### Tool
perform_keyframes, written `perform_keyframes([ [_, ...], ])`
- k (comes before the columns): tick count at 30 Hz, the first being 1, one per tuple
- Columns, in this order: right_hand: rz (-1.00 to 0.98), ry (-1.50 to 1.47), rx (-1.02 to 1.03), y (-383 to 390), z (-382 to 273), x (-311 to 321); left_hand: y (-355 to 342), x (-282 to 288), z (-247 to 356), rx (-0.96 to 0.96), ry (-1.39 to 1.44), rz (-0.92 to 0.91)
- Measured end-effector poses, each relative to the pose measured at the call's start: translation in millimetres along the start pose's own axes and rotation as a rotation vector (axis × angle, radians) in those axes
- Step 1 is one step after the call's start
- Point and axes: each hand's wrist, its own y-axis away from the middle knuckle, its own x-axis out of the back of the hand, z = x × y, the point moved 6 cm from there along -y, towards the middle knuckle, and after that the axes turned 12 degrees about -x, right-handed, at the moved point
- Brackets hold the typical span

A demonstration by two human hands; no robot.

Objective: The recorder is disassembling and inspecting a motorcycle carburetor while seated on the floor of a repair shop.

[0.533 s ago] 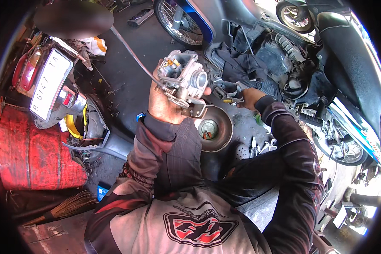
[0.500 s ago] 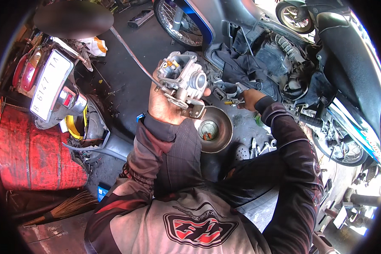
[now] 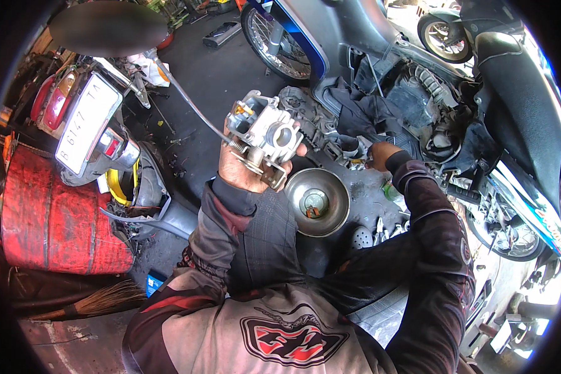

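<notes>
My left hand [image 3: 238, 173] is closed round a silver carburetor [image 3: 265, 128], held up in front of my chest. Its opened underside shows a small brass-coloured part, and a round bore faces to the right. A grey cable or hose [image 3: 190, 100] runs from the carburetor up to the left. Off to the right, my right hand [image 3: 383, 156] is lowered beside the motorcycle's engine, fingers curled at some small metal parts [image 3: 349, 149]. What its fingertips grip is too small to tell. Below the carburetor stands a round metal bowl [image 3: 338, 193] with a small orange-brown piece inside.
A motorcycle with its side opened [image 3: 411, 93] fills the right, a dark cloth [image 3: 361, 106] draped on it. Several hand tools [image 3: 386, 232] lie near my shoe [image 3: 361, 237]. At left are a red drum [image 3: 56, 218], a licence-plate tail section [image 3: 88, 124] and a straw broom [image 3: 100, 299].
The whole view has shifted slightly, so the floor things sit lower and further right. My left hand still holds the carburetor, a bit more tilted. My right hand stays by the small metal parts.
</notes>
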Motion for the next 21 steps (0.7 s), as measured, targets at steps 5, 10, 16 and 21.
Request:
perform_keyframes([
  [5,0.031,0.013,0.040,-1.9,-11.9,7.0,4.0,-10.9,5.9,-0.030,0.115,0.082],
  [10,0.010,-0.031,0.059,-7.9,-12.5,1.7,3.4,-11.6,7.1,-0.066,0.091,0.130],
  [16,-0.003,-0.009,0.021,-3.9,-18.6,8.7,6.4,-6.4,11.8,-0.085,0.087,0.174],
  [21,0.020,0.020,0.046,-7.5,-18.1,7.2,10.3,-4.3,13.2,-0.089,0.110,0.173],
])
